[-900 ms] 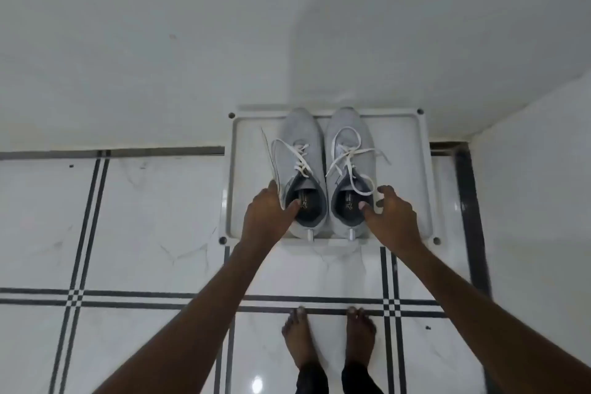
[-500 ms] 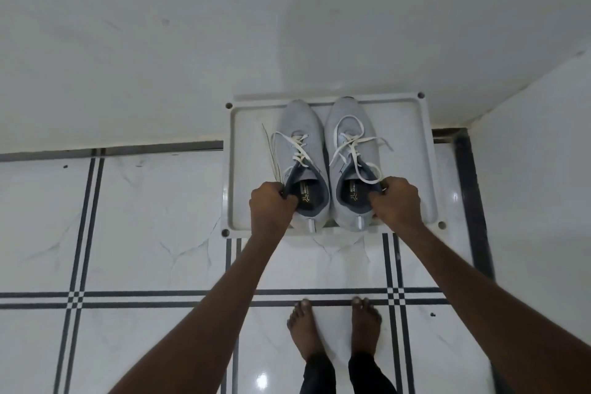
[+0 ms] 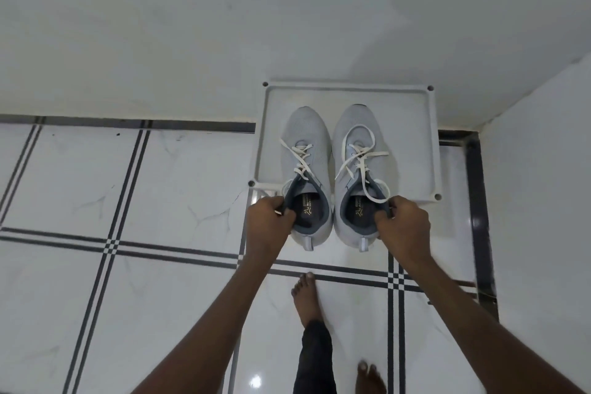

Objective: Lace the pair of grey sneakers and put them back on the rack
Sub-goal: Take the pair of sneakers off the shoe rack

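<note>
Two grey sneakers with loose white laces sit side by side, toes toward the wall. My left hand [image 3: 268,221] grips the outer collar of the left sneaker [image 3: 305,150]. My right hand [image 3: 403,223] grips the outer collar of the right sneaker [image 3: 361,137]. Both heels hang past the front edge of the white rack shelf [image 3: 412,105], over the floor. The laces lie slack and untied across the tongues.
The rack shelf stands in a corner between a white back wall and a white side wall [image 3: 540,185]. White floor tiles [image 3: 179,176] with black stripe lines spread to the left. My bare feet [image 3: 305,297] stand just behind the shoes.
Both hands closed on the sneaker collars and drew the pair back toward me, so the heels now overhang the shelf's front edge. One foot has stepped back.
</note>
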A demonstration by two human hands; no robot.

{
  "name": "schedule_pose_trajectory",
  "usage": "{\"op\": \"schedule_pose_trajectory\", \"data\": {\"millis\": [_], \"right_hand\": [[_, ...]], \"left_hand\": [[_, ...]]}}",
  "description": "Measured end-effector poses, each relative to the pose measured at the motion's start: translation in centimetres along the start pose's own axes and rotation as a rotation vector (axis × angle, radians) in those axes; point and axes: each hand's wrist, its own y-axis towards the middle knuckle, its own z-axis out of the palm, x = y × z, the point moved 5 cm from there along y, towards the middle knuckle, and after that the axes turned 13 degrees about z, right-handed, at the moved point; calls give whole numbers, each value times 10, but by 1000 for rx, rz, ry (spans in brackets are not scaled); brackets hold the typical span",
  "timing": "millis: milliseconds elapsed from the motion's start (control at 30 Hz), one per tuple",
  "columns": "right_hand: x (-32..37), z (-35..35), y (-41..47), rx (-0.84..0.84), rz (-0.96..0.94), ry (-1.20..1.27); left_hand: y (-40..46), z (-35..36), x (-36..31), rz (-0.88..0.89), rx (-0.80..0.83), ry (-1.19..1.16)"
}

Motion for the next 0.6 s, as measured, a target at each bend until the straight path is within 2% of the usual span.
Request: {"op": "schedule_pose_trajectory", "data": {"millis": [167,333,600], "right_hand": [[-43,6,-54,24,-55,-4],[-97,38,-98,36,-19,9],[-180,159,-101,58,66,-52]], "left_hand": [[-80,3,22,-50,-52,21],[-137,22,64,-89,-37,42],[-158,93,181,-125,31,88]]}}
